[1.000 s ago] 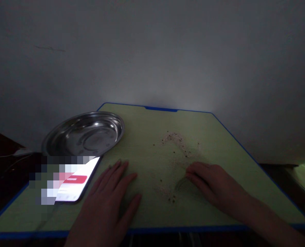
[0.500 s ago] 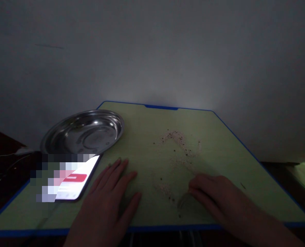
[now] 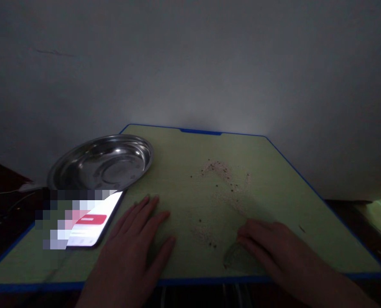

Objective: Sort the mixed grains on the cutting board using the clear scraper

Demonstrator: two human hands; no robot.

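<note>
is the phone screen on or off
On: the phone's screen glows bright white, with a red bar across it, in a dim scene. Part of it is pixelated.

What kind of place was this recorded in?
Probably a room in a home, though the dim light leaves that unsure: a small blue-edged table against a plain wall, with a metal basin and a lit phone on it.

The basin (image 3: 113,169) looks like smooth, glossy metal, the phone (image 3: 94,222) has a glossy, glass-like screen, and the pale green desk (image 3: 174,154) appears smooth and fairly matt.
</note>
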